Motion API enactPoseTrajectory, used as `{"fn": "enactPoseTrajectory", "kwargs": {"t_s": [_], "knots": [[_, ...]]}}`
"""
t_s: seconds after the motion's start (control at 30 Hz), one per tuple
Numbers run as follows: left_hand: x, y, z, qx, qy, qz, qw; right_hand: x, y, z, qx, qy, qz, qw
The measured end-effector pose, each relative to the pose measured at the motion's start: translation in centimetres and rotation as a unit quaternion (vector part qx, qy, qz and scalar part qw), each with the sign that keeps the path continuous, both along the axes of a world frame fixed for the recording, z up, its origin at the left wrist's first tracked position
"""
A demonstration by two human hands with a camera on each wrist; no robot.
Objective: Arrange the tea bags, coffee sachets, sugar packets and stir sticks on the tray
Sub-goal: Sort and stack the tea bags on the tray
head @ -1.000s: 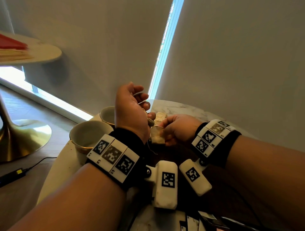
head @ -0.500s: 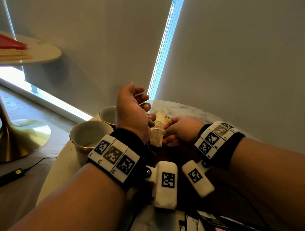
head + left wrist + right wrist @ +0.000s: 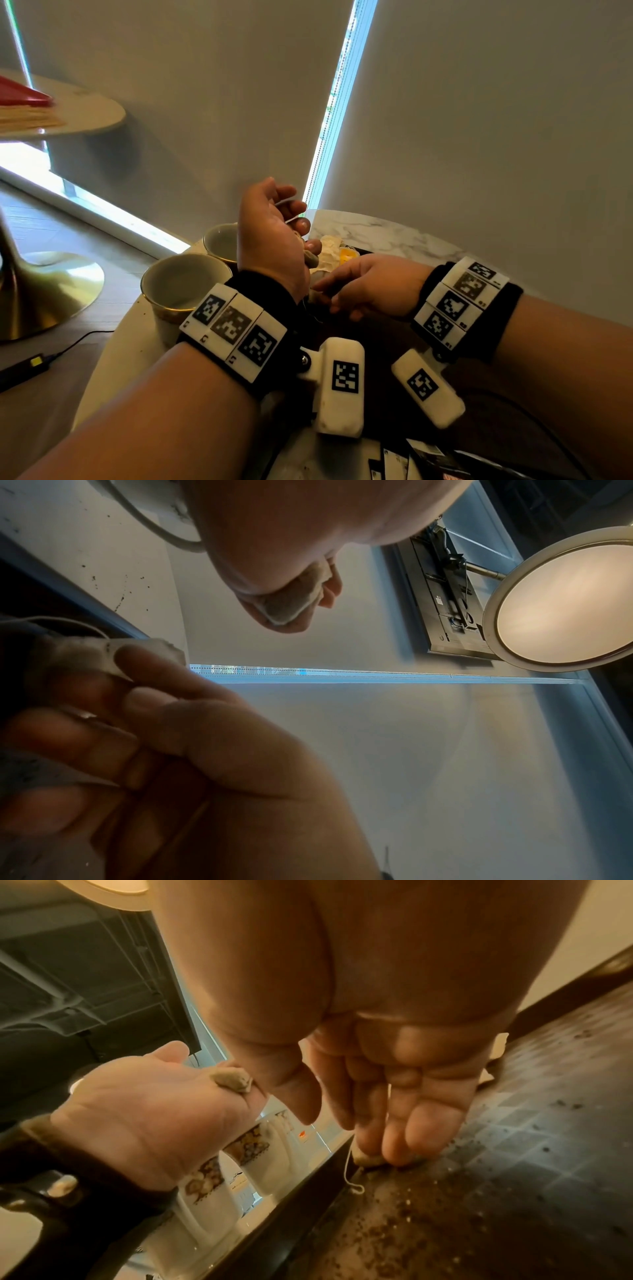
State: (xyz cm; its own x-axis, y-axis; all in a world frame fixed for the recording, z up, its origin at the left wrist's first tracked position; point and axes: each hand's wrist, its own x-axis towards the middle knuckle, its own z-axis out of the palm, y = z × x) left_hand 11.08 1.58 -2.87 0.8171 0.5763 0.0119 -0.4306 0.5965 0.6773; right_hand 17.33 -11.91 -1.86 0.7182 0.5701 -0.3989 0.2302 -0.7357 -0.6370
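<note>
My left hand [image 3: 298, 233] is raised, palm turned toward me, above the tray's left edge. Its thumb pins a greyish tea bag [image 3: 311, 258] [image 3: 232, 1081] against the palm, and its curled fingers hold a white tea bag [image 3: 103, 653]. Lower down, my right hand [image 3: 329, 294] reaches onto the dark tray [image 3: 514, 1150]. Its straight fingertips [image 3: 397, 1148] press a tea bag [image 3: 368, 1158] flat on the tray floor, thumb apart, with the bag's string [image 3: 352, 1177] trailing out. A heap of pale tea bags [image 3: 332, 250] with a yellow tag lies behind the hands.
Two white cups [image 3: 181, 284] [image 3: 222, 240] with gold bands stand left of the tray on the marble table [image 3: 376, 233]. Dark sachets [image 3: 428, 459] lie at the near edge. Crumbs speckle the tray floor. A cable runs across the floor at left.
My right hand has opened from a fist round a tea bag and dropped onto the tray, fingers now straight on the bag. The left hand has stayed raised.
</note>
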Motion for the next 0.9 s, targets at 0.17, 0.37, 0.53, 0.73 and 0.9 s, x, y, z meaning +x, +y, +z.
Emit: {"fn": "enactPoseTrajectory", "kwargs": {"t_s": [0.17, 0.37, 0.53, 0.73, 0.9], "knots": [[0.1, 0.1, -0.1, -0.001, 0.002, 0.003, 1.0, 0.1, 0.9, 0.0, 0.02, 0.032, -0.023, 0.999], [0.2, 0.1, 0.0, -0.011, 0.0, -0.002, 1.0, 0.4, 1.2, -0.4, 0.026, 0.025, -0.042, 0.998], [0.3, 0.1, -0.1, -0.011, -0.005, -0.01, 1.0, 0.6, 1.0, -0.4, 0.056, 0.053, -0.055, 0.996], [0.5, -0.2, -0.1, -0.022, -0.003, -0.048, 0.999, 1.2, 0.2, 0.9, 0.185, -0.007, -0.076, 0.98], [0.5, -0.5, 0.0, -0.012, 0.003, -0.05, 0.999, 0.2, -0.1, 1.8, 0.281, -0.026, -0.037, 0.959]]}}
